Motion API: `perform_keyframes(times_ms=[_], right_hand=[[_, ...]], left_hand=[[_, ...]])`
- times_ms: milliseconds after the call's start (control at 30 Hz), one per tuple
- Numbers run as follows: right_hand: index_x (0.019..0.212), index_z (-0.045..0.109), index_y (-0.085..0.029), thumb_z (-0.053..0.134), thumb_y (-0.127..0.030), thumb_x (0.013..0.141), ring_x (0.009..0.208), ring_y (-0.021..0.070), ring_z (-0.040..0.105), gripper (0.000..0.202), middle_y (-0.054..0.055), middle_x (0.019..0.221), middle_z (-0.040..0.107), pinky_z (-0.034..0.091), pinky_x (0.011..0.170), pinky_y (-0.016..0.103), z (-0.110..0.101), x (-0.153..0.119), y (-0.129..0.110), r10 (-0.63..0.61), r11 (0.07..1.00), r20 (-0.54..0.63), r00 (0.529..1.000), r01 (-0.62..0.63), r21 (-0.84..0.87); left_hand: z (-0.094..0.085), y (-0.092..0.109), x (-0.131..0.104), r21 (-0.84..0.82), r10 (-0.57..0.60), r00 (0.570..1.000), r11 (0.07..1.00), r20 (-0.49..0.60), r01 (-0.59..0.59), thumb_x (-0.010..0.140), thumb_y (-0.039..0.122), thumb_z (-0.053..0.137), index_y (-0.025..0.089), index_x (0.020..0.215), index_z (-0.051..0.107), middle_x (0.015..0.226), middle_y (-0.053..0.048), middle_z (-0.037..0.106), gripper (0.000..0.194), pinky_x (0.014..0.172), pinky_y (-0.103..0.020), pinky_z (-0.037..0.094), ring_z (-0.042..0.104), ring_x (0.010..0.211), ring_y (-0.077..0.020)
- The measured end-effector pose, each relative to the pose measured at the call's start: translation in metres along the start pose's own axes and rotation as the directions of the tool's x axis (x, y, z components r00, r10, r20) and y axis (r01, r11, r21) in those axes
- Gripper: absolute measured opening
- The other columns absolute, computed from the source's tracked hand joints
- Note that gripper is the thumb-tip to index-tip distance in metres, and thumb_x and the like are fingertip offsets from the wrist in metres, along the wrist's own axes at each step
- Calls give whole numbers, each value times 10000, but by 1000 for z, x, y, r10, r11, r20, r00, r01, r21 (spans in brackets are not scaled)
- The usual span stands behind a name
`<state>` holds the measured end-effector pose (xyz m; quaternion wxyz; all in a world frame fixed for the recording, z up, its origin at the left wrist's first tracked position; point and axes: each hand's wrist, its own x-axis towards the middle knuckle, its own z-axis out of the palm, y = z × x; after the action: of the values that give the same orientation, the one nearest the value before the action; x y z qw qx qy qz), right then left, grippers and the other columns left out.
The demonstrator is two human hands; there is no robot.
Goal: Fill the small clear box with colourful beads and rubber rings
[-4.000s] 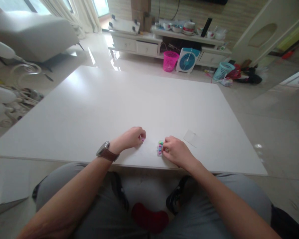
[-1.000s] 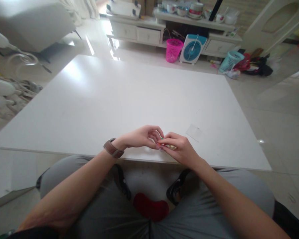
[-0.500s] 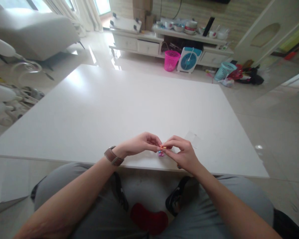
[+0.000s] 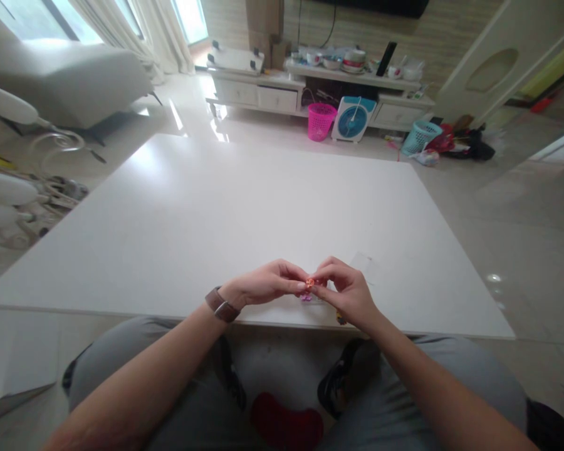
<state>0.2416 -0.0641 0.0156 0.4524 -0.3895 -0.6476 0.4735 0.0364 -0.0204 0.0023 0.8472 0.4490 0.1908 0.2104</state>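
Note:
Close to the table's front edge, my left hand [image 4: 279, 279] and my right hand [image 4: 348, 293] meet fingertip to fingertip. Both are closed in a pinch on a small orange piece [image 4: 310, 284], too small to tell its kind. Just below it show small purple pieces [image 4: 306, 297]; whether they are joined to it I cannot tell. Under my right palm a yellow and dark thing [image 4: 341, 317] peeks out, mostly hidden. A clear flat plastic sheet or bag [image 4: 363, 264] lies on the table beyond my right hand.
The white table [image 4: 244, 200] spreads out in front of me. Past it stand a pink basket [image 4: 321, 122], a blue and white fan [image 4: 353, 119] and a light blue basket [image 4: 420, 138] by a low cabinet [image 4: 277, 98]. A white chair [image 4: 9, 103] is at left.
The orange piece has turned between my fingertips and shows a rounder side. More of the yellow thing under my right hand is visible. The whole view has shifted slightly.

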Motion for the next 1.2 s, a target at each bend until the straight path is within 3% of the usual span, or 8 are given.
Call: perform_keyframes(times_ms=[333,467,733,967,1200], right_hand=[[935,733,-214,733,-162,820,764,145,586,126,27,863,636,492,691,287,0,-2,-4,-71,980,45,996,78,-181],[920,741,-201,713,-188,852,758,147,611,75,36,843,653,505,700,289,-2,-2,-10,-78,974,74,994,91,-207],[903,729,-186,673,-148,862,730,141,635,79,39,831,704,498,692,266,-8,-2,-2,-137,901,173,975,196,-387],[822,723,-180,662,-153,859,682,119,642,76,11,773,723,463,660,223,-22,2,2,16,853,181,983,81,-515],[743,666,-181,636,-149,861,673,125,565,126,-1,716,649,356,633,240,-19,1,5,145,633,294,945,140,-762]], left_hand=[[-3,-6,3,47,29,996,999,-79,-25,751,244,823,126,860,762,832,-52,715,172,810,-262,450,618,815,-132],[-5,-1,2,156,14,997,988,-70,-3,766,242,807,124,876,762,866,-62,728,168,807,-257,456,628,846,-140],[-4,3,0,376,27,985,926,-169,40,790,288,772,130,869,759,847,-60,743,177,776,-266,475,639,819,-154],[-7,3,1,565,106,962,823,-253,58,793,321,753,143,939,727,879,-57,730,232,750,-270,483,631,814,-152],[-13,0,3,568,158,930,821,-332,63,733,237,769,138,920,685,802,-37,686,228,739,-277,486,627,790,-147]])
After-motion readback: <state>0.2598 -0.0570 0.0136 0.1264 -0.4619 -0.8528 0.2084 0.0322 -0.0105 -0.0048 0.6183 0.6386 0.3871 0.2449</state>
